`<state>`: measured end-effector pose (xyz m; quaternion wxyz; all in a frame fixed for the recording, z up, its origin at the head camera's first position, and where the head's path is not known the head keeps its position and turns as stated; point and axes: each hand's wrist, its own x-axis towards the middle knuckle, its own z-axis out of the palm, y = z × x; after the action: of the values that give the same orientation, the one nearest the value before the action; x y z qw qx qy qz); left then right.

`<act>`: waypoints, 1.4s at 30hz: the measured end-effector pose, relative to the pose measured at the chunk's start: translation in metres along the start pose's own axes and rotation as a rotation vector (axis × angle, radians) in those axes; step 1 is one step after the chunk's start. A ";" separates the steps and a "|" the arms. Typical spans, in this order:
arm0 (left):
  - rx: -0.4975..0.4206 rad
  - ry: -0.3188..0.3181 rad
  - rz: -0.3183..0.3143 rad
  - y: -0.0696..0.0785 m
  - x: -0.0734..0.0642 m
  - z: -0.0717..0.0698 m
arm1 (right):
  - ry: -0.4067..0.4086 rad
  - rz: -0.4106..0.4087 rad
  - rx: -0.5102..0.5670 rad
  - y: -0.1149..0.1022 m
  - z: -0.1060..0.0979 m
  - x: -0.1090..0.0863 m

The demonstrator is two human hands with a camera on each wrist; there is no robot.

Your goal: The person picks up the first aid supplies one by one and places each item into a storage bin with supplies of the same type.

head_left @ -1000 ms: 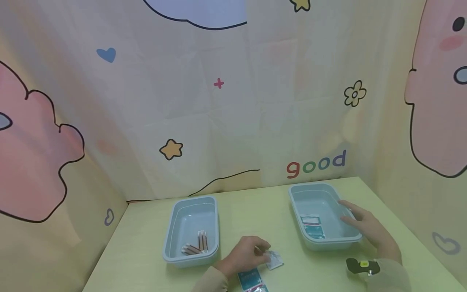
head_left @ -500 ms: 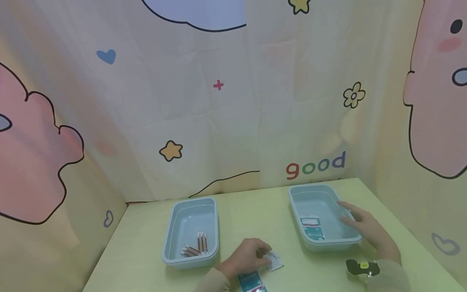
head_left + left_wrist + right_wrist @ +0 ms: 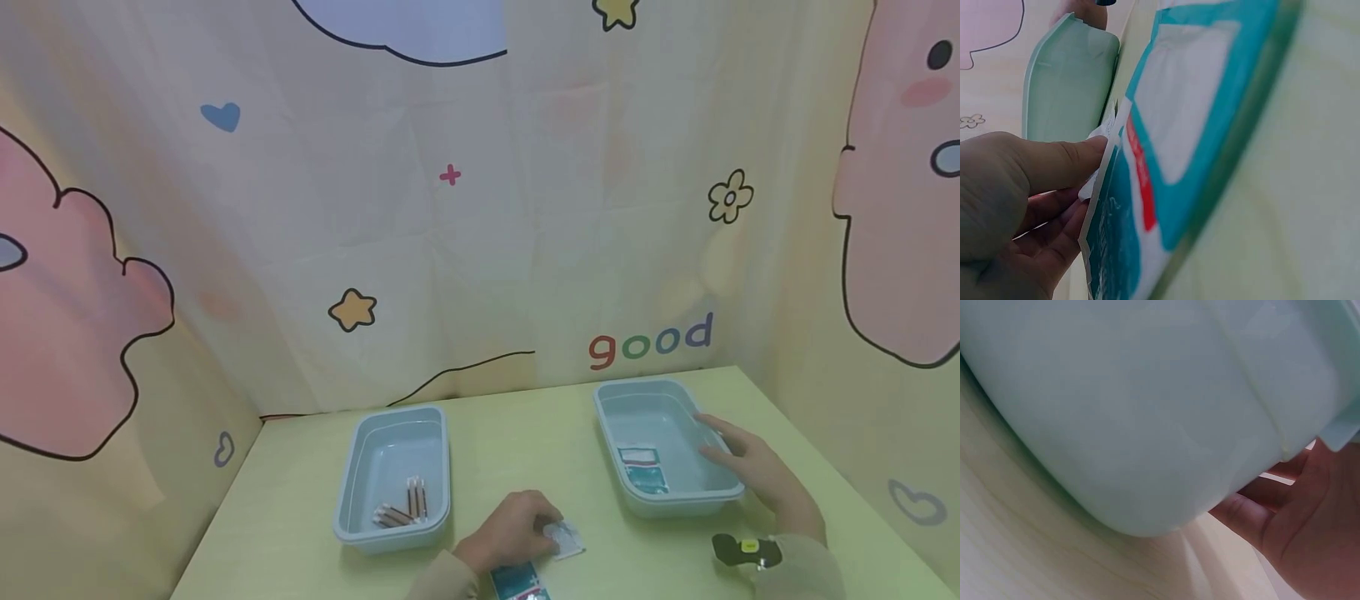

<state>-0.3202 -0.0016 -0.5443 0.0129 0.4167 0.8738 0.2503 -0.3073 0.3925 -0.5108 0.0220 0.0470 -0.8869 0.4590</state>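
The left hand [image 3: 517,529] is pinching a small, flat, white packet [image 3: 567,541] with its thumb and fingers. The packet is sitting near the middle of the pale yellow-green bench [image 3: 517,450], well away from the back edge. I can't tell if it is touching the bench all over. It is probably feeling light, thin and bendy, and maybe a bit slippery. Pinching a corner is looking best, since squeezing the middle could be squashing what's inside.

A teal and white shiny packet with a red stripe [image 3: 516,577] is lying just beside the left hand, nearer the front, and looking just as floppy.

The right hand [image 3: 761,471] is holding the right side of a light blue plastic tub with round corners [image 3: 671,500], near the bench's right edge. The tub is looking stiff, and its rim is making a wall to lift over.

A matching light blue plastic tub [image 3: 342,500] is standing toward the left edge. Between the tubs, bare bench is running to the back edge, leaving good room.
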 end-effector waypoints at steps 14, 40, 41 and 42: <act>-0.003 0.006 -0.006 0.003 -0.001 0.001 | -0.005 0.003 0.018 -0.001 0.000 -0.001; -0.054 0.027 -0.047 0.007 -0.003 0.003 | -0.005 -0.004 0.020 -0.002 -0.001 0.000; -0.053 0.029 -0.047 0.007 -0.003 0.003 | -0.005 -0.006 0.024 -0.002 -0.001 0.000; -0.051 0.030 -0.046 0.007 -0.003 0.003 | -0.006 -0.008 0.029 -0.002 -0.001 0.000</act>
<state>-0.3123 0.0015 -0.5442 0.0162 0.3921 0.8766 0.2784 -0.3073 0.3920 -0.5089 0.0206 0.0523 -0.8801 0.4714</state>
